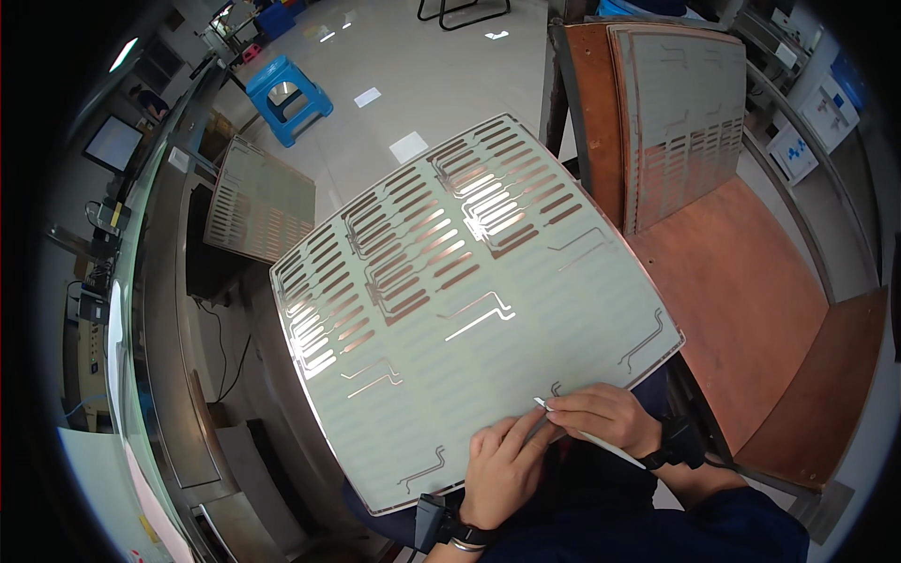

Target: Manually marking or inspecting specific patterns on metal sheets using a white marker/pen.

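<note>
A large pale green circuit panel [488, 371] with copper strips and traces lies tilted in front of me, its near edge at my body. Near the middle of that edge, my right hand [601, 418] is closed on a slim, pale tool [615, 449]. A small bright tip [541, 403] shows ahead of its fingers. My left hand [507, 467] rests on the panel just left of it, fingers stretched out and reaching toward the tip. Both wrists wear dark strapped devices. The panel under the fingertips is hidden.
At right, similar panels [690, 122] lean upright on a rack with a copper-coloured base [741, 300]. Another panel [263, 192] stands at left beside a long metal bench [174, 375]. A blue stool [286, 98] stands on the floor beyond; a monitor [114, 143] is at far left.
</note>
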{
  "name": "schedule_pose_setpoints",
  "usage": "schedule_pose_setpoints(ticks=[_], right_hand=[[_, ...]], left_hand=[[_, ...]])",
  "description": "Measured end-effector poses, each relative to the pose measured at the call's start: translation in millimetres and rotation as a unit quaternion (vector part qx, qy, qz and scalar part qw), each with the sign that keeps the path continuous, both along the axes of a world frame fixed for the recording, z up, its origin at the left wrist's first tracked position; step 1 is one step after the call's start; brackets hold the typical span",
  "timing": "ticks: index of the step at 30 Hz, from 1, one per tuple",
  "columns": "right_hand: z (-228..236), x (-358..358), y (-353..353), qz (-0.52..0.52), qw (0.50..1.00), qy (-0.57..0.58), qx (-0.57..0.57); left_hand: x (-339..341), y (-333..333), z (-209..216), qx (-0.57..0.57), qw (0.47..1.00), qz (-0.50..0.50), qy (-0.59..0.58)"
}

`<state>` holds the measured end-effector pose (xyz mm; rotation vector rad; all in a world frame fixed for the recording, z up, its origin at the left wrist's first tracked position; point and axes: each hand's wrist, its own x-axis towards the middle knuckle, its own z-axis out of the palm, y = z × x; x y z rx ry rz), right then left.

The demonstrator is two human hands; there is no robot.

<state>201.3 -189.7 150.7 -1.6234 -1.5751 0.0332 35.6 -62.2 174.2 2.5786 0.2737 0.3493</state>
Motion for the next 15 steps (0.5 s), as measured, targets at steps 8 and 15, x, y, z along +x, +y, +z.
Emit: schedule_pose_setpoints(ticks=[8,15], right_hand=[[1,-5,-1,-0.031,0.999,-0.013,0.012],[8,-11,0,-0.069,0.996,0.055,0.019]], left_hand=[[1,0,-1,-0.001,1.000,0.004,-0.002],[0,0,5,-0.024,1.000,0.002,-0.006]])
